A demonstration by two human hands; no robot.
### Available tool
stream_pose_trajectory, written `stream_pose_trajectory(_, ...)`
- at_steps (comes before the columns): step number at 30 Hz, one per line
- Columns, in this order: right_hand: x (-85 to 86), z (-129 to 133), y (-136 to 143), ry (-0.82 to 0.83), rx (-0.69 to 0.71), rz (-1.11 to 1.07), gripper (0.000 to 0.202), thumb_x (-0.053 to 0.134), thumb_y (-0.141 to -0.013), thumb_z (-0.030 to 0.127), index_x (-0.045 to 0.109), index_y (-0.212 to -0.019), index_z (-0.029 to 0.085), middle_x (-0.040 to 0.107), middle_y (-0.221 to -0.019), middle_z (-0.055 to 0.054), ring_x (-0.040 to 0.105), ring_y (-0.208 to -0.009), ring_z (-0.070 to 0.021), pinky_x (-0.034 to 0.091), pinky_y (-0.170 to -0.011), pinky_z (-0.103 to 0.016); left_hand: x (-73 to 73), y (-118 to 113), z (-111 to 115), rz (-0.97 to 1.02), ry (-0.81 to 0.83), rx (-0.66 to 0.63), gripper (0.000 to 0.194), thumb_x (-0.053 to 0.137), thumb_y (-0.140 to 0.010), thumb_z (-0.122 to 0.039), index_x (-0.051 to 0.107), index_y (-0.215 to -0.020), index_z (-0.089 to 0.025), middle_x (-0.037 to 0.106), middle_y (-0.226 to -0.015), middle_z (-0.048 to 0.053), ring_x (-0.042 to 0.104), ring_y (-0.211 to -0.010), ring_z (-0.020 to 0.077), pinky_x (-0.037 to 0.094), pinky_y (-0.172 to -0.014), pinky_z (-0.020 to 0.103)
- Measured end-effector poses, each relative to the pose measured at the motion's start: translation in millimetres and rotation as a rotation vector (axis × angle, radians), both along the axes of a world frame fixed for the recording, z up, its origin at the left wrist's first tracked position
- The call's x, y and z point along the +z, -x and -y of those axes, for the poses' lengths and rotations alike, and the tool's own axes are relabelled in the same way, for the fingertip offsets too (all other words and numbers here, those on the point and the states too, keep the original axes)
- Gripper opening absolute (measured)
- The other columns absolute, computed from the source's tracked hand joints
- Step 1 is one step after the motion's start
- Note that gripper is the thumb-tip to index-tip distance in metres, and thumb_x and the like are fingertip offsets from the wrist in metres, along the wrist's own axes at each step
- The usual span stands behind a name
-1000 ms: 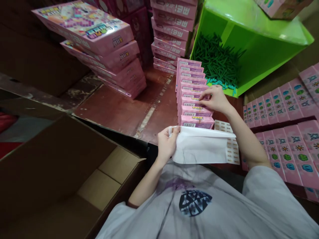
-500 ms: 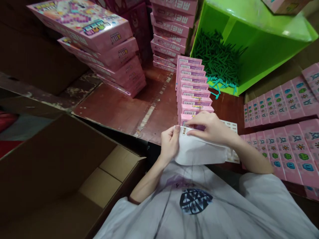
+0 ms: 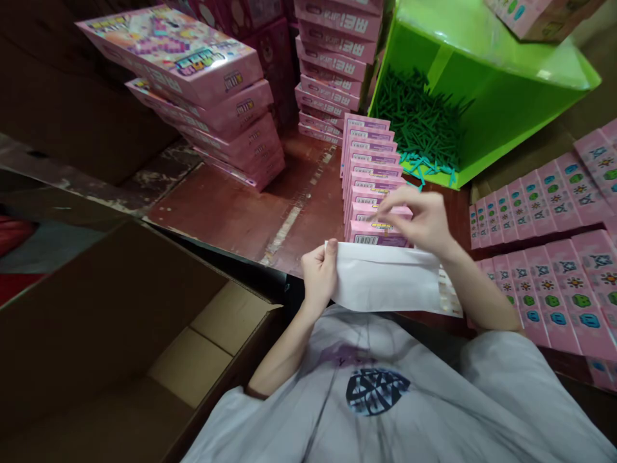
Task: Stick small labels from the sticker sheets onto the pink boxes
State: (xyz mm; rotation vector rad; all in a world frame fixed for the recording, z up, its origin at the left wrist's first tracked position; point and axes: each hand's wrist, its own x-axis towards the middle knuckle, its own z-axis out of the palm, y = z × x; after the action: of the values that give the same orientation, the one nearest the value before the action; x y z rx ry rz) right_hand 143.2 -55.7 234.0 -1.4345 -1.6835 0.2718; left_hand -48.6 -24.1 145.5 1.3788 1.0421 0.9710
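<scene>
1. Head view: green bin [image 3: 486,90], tipped on its side, holds green sticks [image 3: 419,119]; brown carton [image 3: 120,347] at my left stands open.
2. My left hand [image 3: 319,273] pinches the white sticker sheet [image 3: 385,286] by its left end.
3. My right hand [image 3: 419,218], fingers loosely curled and blurred, hovers just above the sheet, over the nearest box in the pink box row [image 3: 369,167]; whether it holds anything I cannot tell.

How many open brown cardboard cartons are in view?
1: the open brown cardboard carton sits at lower left, beside the person's left hand. Others may be hidden out of frame.
</scene>
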Motion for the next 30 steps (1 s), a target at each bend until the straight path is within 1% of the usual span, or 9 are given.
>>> stream_pose_trajectory(3,1.4,-35.3,-46.2,0.021,-0.134,0.032,0.007,0.073,-0.075,0.024,0.068,-0.074,0.018,0.070,-0.078,-0.003,0.063,-0.076,-0.0170,0.050,-0.077,-0.034,-0.9,0.7,-1.2,0.000,0.012,-0.019,0.066,0.050,-0.078,-0.077,0.031,-0.051,-0.020,0.025,-0.051,-0.003,0.022,-0.051,0.0088,0.019,-0.047,0.026)
stream_pose_trajectory(6,-16.1,-70.2,-85.8,0.125,-0.128,0.072,0.010,0.075,-0.068,0.021,0.067,-0.073,0.016,0.067,-0.075,-0.002,0.060,-0.074,-0.0164,0.049,-0.076,-0.034,-1.7,2.7,2.0,-0.008,0.016,-0.054,0.064,0.049,-0.079,-0.075,0.030,-0.051,-0.020,0.025,-0.052,-0.004,0.022,-0.052,0.0089,0.018,-0.048,0.026)
stream_pose_trajectory(10,-45.7,-93.8,-109.3,0.233,-0.101,0.124,0.017,0.076,-0.065,0.028,0.067,-0.071,0.016,0.065,-0.070,-0.002,0.058,-0.067,-0.0153,0.050,-0.073,-0.034,-3.2,5.9,5.4,-0.015,0.025,-0.052,0.064,0.050,-0.080,-0.074,0.031,-0.051,-0.020,0.026,-0.051,-0.004,0.023,-0.052,0.0092,0.019,-0.048,0.026)
stream_pose_trajectory(12,-50.0,-93.5,-109.6,0.206,-0.144,0.201,0.022,0.078,-0.065,0.031,0.070,-0.078,0.016,0.068,-0.077,-0.004,0.061,-0.072,-0.0182,0.050,-0.078,-0.037,-3.3,6.7,5.2,-0.003,0.030,-0.056,0.065,0.050,-0.079,-0.075,0.032,-0.051,-0.020,0.027,-0.051,-0.003,0.024,-0.051,0.0093,0.020,-0.048,0.025)
stream_pose_trajectory(17,-22.0,-61.9,-71.7,0.026,-0.250,0.259,0.036,0.078,-0.071,0.032,0.072,-0.105,0.022,0.072,-0.104,-0.006,0.065,-0.099,-0.0264,0.048,-0.092,-0.043,-0.4,4.3,2.7,0.046,0.059,-0.034,0.063,0.051,-0.079,-0.076,0.043,-0.052,-0.019,0.037,-0.052,-0.002,0.032,-0.053,0.0107,0.026,-0.049,0.024)
stream_pose_trajectory(21,-3.3,-24.1,-12.3,0.104,0.076,0.122,0.017,0.071,-0.081,0.031,0.075,-0.092,0.019,0.075,-0.088,-0.004,0.068,-0.080,-0.0182,0.051,-0.076,-0.031,2.3,-0.1,2.7,0.088,0.065,-0.118,0.060,0.053,-0.080,-0.072,0.056,-0.058,-0.017,0.049,-0.057,0.001,0.043,-0.058,0.0129,0.033,-0.055,0.024)
stream_pose_trajectory(24,-12.6,-8.8,18.9,0.134,0.294,0.156,0.010,0.067,-0.086,0.026,0.074,-0.088,0.019,0.075,-0.084,-0.002,0.067,-0.077,-0.0139,0.049,-0.075,-0.028,2.0,-4.0,4.2,0.099,0.064,-0.128,0.064,0.053,-0.076,-0.076,0.050,-0.051,-0.017,0.041,-0.052,-0.001,0.035,-0.053,0.0108,0.028,-0.049,0.025)
stream_pose_trajectory(27,-32.4,-1.5,32.4,0.035,0.260,0.247,0.016,0.060,-0.091,0.025,0.073,-0.083,0.021,0.074,-0.083,-0.001,0.064,-0.076,-0.0134,0.044,-0.080,-0.033,-0.3,-6.8,4.7,0.120,0.103,-0.096,0.066,0.051,-0.076,-0.077,0.046,-0.049,-0.018,0.034,-0.050,-0.002,0.028,-0.050,0.0094,0.023,-0.047,0.026)
stream_pose_trajectory(30,-42.7,9.5,41.3,-0.071,0.189,0.444,0.019,0.055,-0.093,0.021,0.072,-0.083,0.024,0.075,-0.087,0.000,0.061,-0.078,-0.0151,0.037,-0.089,-0.042,-3.4,-6.0,2.4,0.176,0.196,-0.108,0.060,0.058,-0.076,-0.070,0.050,-0.052,-0.017,0.039,-0.050,-0.002,0.030,-0.049,0.0087,0.025,-0.046,0.025)
